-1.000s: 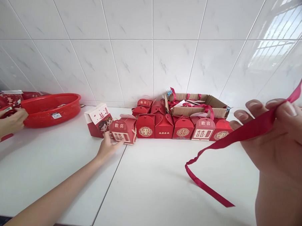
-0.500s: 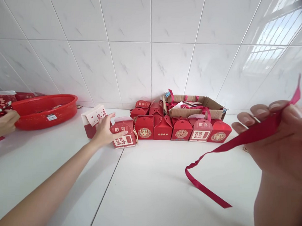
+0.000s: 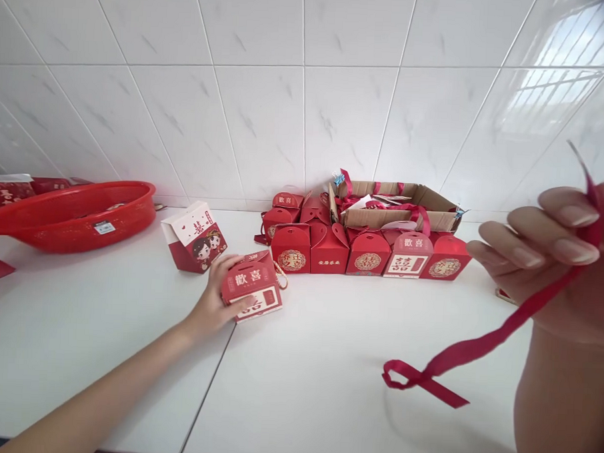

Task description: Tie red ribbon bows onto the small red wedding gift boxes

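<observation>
My left hand grips a small red gift box with white characters and a cream front panel, tilted at the table joint. A twisted gold cord hangs at its right side. Raised at the right, my right hand pinches a dark red ribbon between thumb and fingers. The ribbon's lower end is looped and dangles over the white table. Just behind my left hand stands another gift box, white on top with two cartoon figures.
Several red gift boxes stand in a row near the tiled wall. Behind them is a cardboard box holding ribbons. A red plastic basin sits at the left, beside more red packaging.
My left hand has closed round the box and brought it nearer, tilting it. The ribbon's end has curled into a loop. Another person's hand at the left has gone from view.
</observation>
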Action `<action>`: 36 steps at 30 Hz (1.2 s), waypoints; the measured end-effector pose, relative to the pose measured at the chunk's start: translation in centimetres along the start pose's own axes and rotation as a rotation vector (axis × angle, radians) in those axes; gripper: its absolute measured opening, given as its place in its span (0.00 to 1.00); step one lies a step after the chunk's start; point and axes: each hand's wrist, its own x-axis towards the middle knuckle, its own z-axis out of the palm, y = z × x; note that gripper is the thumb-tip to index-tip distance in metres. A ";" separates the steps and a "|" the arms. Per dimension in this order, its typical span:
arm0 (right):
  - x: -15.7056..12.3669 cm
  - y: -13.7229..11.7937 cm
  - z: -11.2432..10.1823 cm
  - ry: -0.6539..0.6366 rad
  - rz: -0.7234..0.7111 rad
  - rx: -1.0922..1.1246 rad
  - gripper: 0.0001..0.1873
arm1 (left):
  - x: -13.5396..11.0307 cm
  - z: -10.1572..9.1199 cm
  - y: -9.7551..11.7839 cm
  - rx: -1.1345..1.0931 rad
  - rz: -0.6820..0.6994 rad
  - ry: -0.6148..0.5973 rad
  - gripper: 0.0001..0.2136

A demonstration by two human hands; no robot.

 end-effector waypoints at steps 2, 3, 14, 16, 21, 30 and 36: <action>-0.4 -0.2 1.1 -0.140 0.055 0.086 0.17 | -2.0 0.7 1.0 -0.073 0.080 0.005 0.36; -0.6 -0.3 1.5 -0.206 0.083 0.100 0.16 | -3.0 1.1 1.6 -0.093 0.116 0.000 0.36; -0.5 2.8 1.9 -0.736 0.539 -0.252 0.18 | -5.7 2.6 6.0 -0.474 0.200 -0.011 0.50; 0.0 3.8 2.4 -0.783 0.579 -0.305 0.19 | -4.2 2.5 6.0 -0.567 0.134 -0.030 0.52; 0.6 5.8 3.7 -0.791 0.617 -0.405 0.21 | -1.3 3.1 6.2 -0.838 0.063 -0.148 0.47; 0.1 7.6 5.7 -0.849 0.679 -0.564 0.24 | -1.8 5.1 5.8 -1.030 0.374 -0.296 0.44; -0.2 7.1 6.1 -0.872 0.731 -0.576 0.22 | -2.5 4.9 5.7 -1.095 0.451 -0.310 0.45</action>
